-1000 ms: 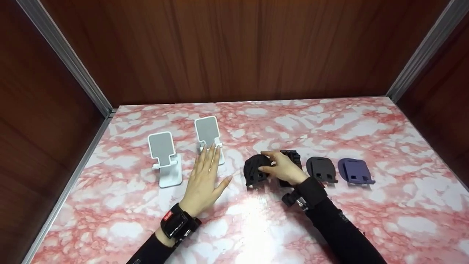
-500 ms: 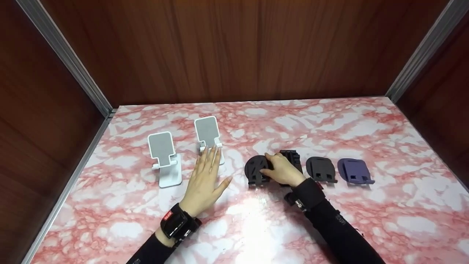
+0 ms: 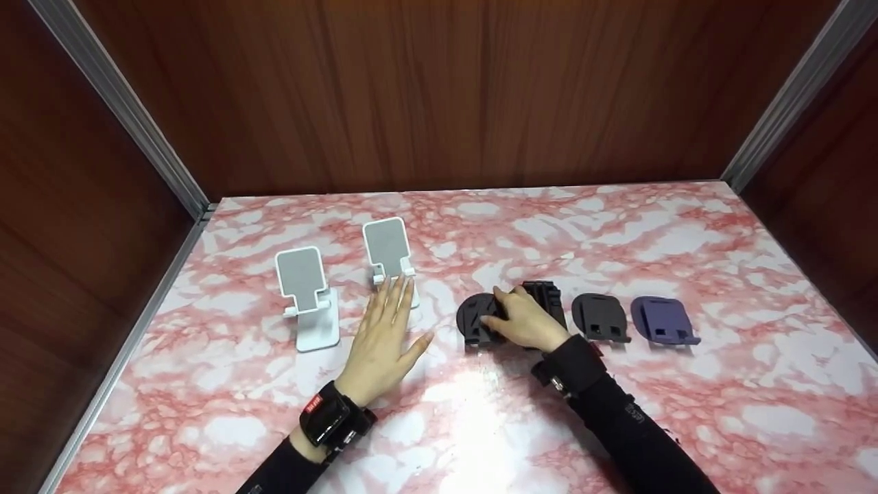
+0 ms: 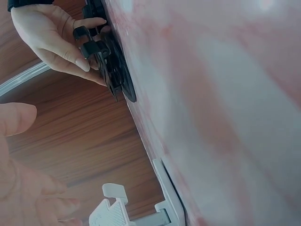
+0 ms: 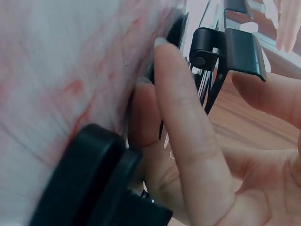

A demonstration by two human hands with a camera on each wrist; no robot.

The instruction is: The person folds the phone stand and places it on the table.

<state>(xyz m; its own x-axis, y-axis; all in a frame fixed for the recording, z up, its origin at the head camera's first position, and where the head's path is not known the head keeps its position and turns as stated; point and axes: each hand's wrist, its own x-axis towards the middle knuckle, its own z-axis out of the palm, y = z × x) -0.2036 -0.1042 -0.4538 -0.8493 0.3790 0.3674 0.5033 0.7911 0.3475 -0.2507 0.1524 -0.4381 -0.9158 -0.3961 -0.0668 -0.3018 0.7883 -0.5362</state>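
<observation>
My right hand [image 3: 529,320] grips the right edge of a round black folding phone stand [image 3: 469,322], which lies low on the table. In the right wrist view, the thumb touches a hooked lip [image 5: 245,54] of that stand and the other fingers reach beside its base. Part of the stand is hidden behind the hand. With straight fingers and the thumb spread, my left hand [image 3: 381,341] is held just in front of a white phone stand [image 3: 387,243]; its fingertips overlap the lower part of that stand, and contact cannot be told.
Another white phone stand [image 3: 301,271] stands upright to the left. Right of the held stand are a black ridged one [image 3: 549,295], partly hidden by my hand, a dark grey one [image 3: 600,317] and a purple one [image 3: 665,321]. Wooden panels [image 3: 480,96] enclose the marbled table [image 3: 226,432].
The black stand in my right hand has turned from tilted to lying flatter, and the hand has shifted slightly downward with it. My left hand stays nearly still.
</observation>
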